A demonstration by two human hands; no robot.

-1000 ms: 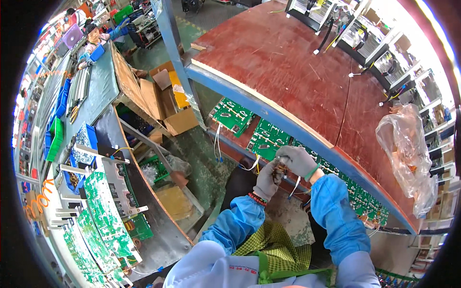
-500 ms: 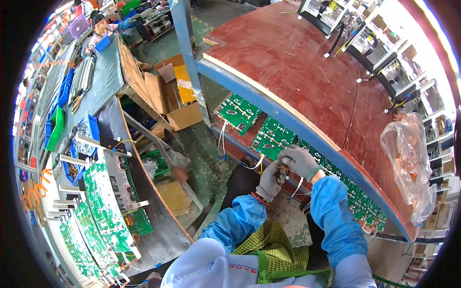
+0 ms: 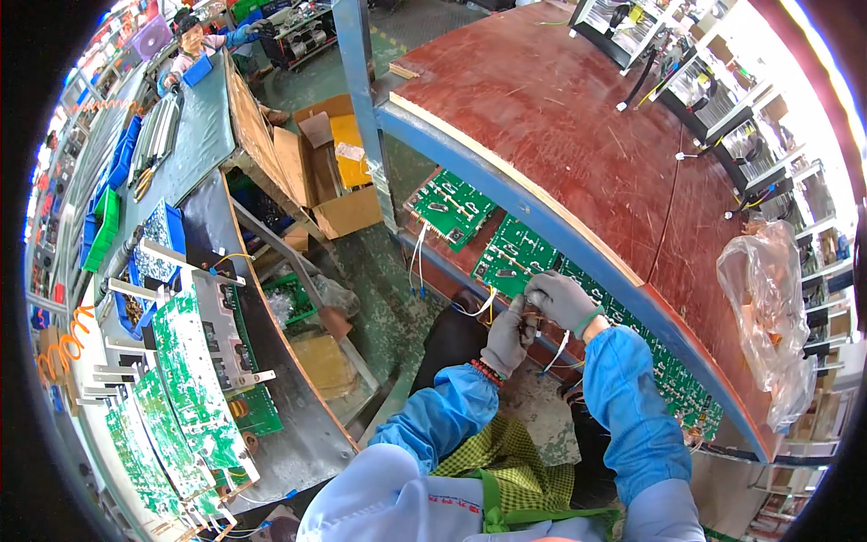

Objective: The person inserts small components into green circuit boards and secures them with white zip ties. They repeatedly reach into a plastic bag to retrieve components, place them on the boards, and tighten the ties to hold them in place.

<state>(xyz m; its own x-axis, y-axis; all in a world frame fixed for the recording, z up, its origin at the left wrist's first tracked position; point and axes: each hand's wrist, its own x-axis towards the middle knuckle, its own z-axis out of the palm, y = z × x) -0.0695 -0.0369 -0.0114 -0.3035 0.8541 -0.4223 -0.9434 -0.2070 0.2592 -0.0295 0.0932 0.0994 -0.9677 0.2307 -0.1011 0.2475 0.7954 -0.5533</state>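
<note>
My left hand (image 3: 508, 340) and my right hand (image 3: 562, 301), both in grey gloves, meet beside the near edge of a low shelf. Their fingers are closed around a small brown, copper-coloured piece (image 3: 533, 322), mostly hidden and too small to make out. Just beyond them lies a green circuit board (image 3: 512, 257) with white and black parts. Another green circuit board (image 3: 449, 210) sits to its left, with white wires (image 3: 420, 257) hanging from it. More green boards (image 3: 673, 375) run along under the blue frame to the right. A loose white wire (image 3: 557, 350) hangs below my right hand.
The red-brown tabletop (image 3: 551, 99), edged by a blue frame (image 3: 515, 176), stands over the shelf. A clear plastic bag (image 3: 763, 316) lies at its right. On the left bench are upright boards (image 3: 194, 379) and blue bins (image 3: 163, 239). An open carton (image 3: 348, 212) sits between. Someone (image 3: 194, 50) works far left.
The view has shifted slightly. My hands stay together at the same place on the small brown piece, with only a slight shift of the fingers.
</note>
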